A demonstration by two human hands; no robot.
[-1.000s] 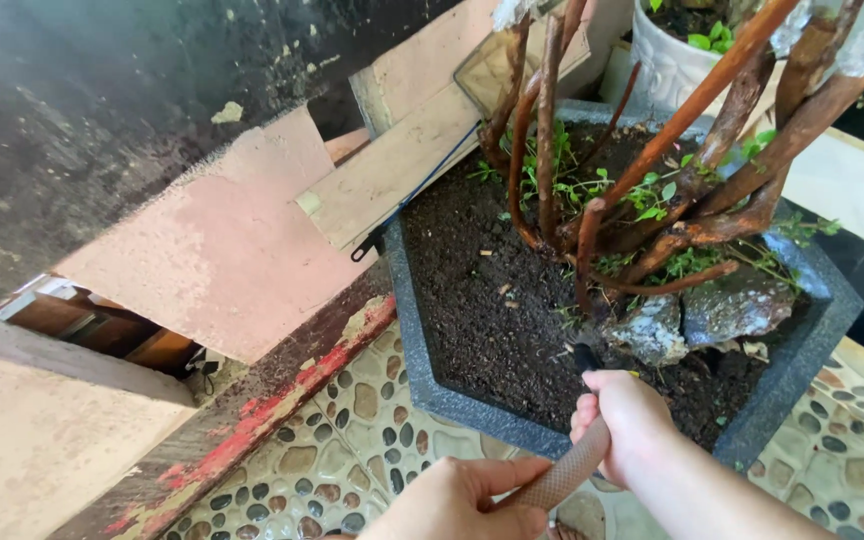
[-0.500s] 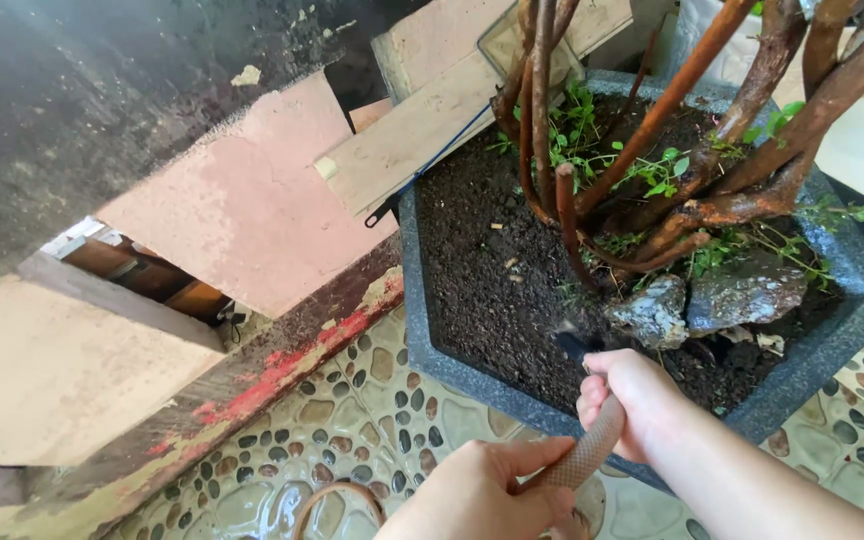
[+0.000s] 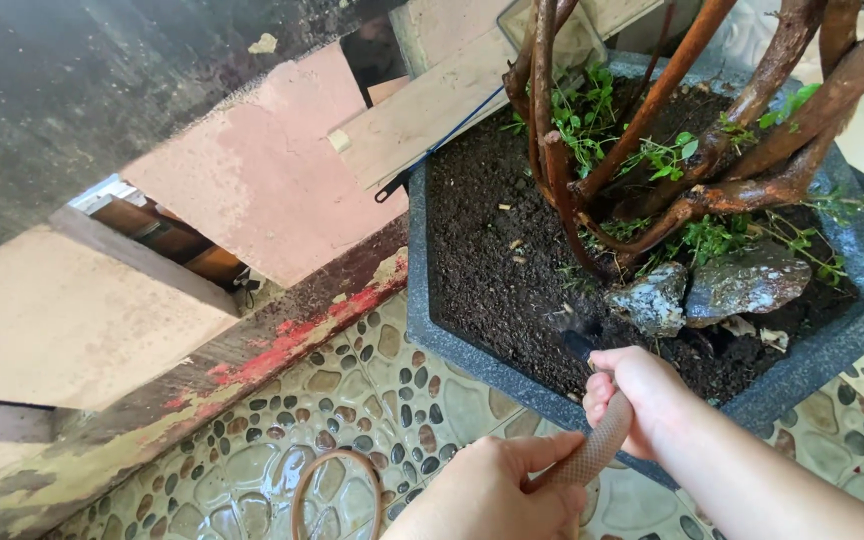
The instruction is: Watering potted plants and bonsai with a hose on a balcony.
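My right hand (image 3: 642, 392) grips the end of a brown mesh-patterned hose (image 3: 592, 452), its dark nozzle (image 3: 578, 345) pointed at the wet black soil (image 3: 497, 270) of a grey hexagonal planter (image 3: 432, 330). Lower down, my left hand (image 3: 497, 495) holds the same hose, thumb over it. A plant with thick reddish-brown stems (image 3: 672, 90) and small green leaves grows in the planter. Two grey stones (image 3: 712, 290) lie at its base, just beyond the nozzle.
The planter stands on a pebble-patterned tile floor (image 3: 352, 400). A loop of hose (image 3: 337, 490) lies on the floor at the bottom. Left are a worn red-painted beam (image 3: 252, 370), pink and beige panels (image 3: 262, 180) and a dark stained wall (image 3: 72, 100).
The view has shifted, so planter and panels sit higher and further right. Both hands keep hold of the hose at the planter's near edge. The hose loop on the floor has come into view.
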